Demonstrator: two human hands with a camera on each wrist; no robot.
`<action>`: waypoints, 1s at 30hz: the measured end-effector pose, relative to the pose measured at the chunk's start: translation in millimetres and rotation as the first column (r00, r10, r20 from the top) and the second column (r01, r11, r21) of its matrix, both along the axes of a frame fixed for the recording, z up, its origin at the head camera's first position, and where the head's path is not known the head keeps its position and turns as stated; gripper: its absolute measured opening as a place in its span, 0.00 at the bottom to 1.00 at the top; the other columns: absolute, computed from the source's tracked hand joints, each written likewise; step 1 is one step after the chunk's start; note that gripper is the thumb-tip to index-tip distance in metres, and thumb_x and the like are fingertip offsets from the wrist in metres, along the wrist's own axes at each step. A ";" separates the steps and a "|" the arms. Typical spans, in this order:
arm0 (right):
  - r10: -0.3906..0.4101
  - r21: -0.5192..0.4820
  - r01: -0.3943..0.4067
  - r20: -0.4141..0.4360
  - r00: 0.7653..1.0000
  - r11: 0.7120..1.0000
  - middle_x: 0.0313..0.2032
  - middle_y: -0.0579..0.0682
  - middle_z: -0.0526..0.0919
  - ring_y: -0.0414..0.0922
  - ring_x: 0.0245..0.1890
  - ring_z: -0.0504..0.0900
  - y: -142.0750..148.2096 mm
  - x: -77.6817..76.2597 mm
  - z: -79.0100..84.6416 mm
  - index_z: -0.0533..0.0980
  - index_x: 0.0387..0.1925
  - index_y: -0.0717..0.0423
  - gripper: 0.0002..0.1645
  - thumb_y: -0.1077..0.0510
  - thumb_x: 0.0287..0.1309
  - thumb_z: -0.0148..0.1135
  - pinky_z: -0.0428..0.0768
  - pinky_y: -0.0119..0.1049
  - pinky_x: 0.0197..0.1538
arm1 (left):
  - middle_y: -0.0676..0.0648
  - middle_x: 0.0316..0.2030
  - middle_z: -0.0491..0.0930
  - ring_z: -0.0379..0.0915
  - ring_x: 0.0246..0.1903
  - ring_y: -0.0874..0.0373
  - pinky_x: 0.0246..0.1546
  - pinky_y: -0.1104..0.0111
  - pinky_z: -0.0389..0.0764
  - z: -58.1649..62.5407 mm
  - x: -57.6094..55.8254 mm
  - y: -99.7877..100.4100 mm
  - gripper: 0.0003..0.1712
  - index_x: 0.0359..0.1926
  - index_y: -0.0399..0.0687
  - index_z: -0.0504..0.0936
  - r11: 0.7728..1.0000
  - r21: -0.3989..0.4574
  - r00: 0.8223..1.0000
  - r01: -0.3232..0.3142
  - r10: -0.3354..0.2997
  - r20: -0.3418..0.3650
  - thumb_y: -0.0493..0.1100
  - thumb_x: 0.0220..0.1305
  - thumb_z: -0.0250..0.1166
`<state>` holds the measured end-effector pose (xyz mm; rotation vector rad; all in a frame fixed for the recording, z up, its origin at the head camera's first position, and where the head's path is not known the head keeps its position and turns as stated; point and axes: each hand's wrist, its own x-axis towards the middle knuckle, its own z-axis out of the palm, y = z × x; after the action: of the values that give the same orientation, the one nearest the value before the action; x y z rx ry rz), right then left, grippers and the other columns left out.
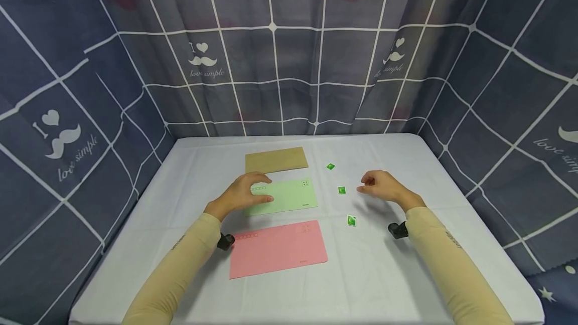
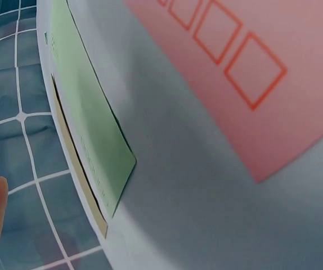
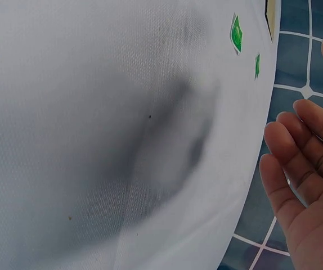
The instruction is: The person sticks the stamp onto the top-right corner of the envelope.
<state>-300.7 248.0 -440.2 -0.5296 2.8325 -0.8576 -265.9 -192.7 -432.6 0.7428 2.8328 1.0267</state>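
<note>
Left grip [image 1: 247, 192] is released, thumb and fingers curved apart over the left end of the green envelope, hiding part of its printing. Right grip [image 1: 381, 184] is released too, its fingers loosely bent in the air to the right of the stamps; both hands are partly cut off in their wrist views.

Behind everything hangs a dark blue-grey curtain [image 1: 293, 59] with a white grid, its fabric rippling in soft folds; the mustache print at the right edge is cut off. White cloth with a fine woven texture covers the desk [image 1: 384, 290]. Smooth tan sleeves [image 1: 180, 270] run out of the frame at the near side, their dark lettering too small to read.

Three flat paper envelopes lie in a column left of center. The pink envelope [image 1: 277, 252] is nearest and largest, cropped in the left wrist view; the green envelope [image 1: 291, 197] lies in the middle, the plain brown envelope [image 1: 276, 159] far. To their right, three small green stamps [image 1: 351, 220] form a row from near to far, pale-edged squares, the far one turned like a diamond; their pictures are hard to make out.
</note>
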 end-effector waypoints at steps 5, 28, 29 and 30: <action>-0.004 -0.003 0.004 0.019 1.000 1.000 0.37 0.53 0.82 0.46 0.37 0.76 -2.6 2.1 0.0 0.79 0.48 0.68 0.25 0.50 0.59 0.68 0.76 0.37 0.42 | 0.44 0.66 0.75 0.62 0.72 0.43 0.71 0.44 0.64 -2.3 3.0 0.8 0.36 0.61 0.50 0.79 1.000 0.005 1.000 -0.012 0.012 0.025 0.59 0.55 0.75; 0.012 -0.037 -0.010 0.053 0.999 0.999 0.38 0.54 0.83 0.45 0.38 0.78 -5.5 1.0 -3.8 0.80 0.48 0.68 0.25 0.51 0.58 0.69 0.78 0.38 0.43 | 0.44 0.58 0.80 0.73 0.60 0.41 0.62 0.47 0.75 -4.7 9.5 4.8 0.34 0.60 0.45 0.80 0.999 0.034 1.000 0.023 -0.022 -0.015 0.54 0.54 0.77; 0.014 -0.040 -0.011 0.061 0.998 0.999 0.38 0.54 0.83 0.45 0.38 0.78 -5.7 1.2 -4.2 0.80 0.48 0.68 0.25 0.51 0.58 0.69 0.78 0.37 0.43 | 0.42 0.58 0.80 0.73 0.60 0.40 0.62 0.47 0.75 -4.8 9.7 5.0 0.34 0.60 0.45 0.80 0.999 0.039 1.000 0.027 -0.026 -0.013 0.53 0.54 0.77; 0.014 -0.042 -0.011 0.073 0.997 0.999 0.38 0.53 0.83 0.45 0.37 0.78 -5.8 1.5 -4.7 0.80 0.48 0.68 0.25 0.51 0.59 0.69 0.78 0.37 0.42 | 0.41 0.58 0.80 0.73 0.60 0.40 0.62 0.46 0.75 -4.9 9.9 5.1 0.34 0.59 0.44 0.80 0.999 0.043 0.999 0.030 -0.029 -0.012 0.53 0.54 0.77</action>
<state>-299.2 242.1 -444.9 -0.5096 2.7478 -0.9164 -256.0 -187.6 -437.5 0.7945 2.8085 1.0858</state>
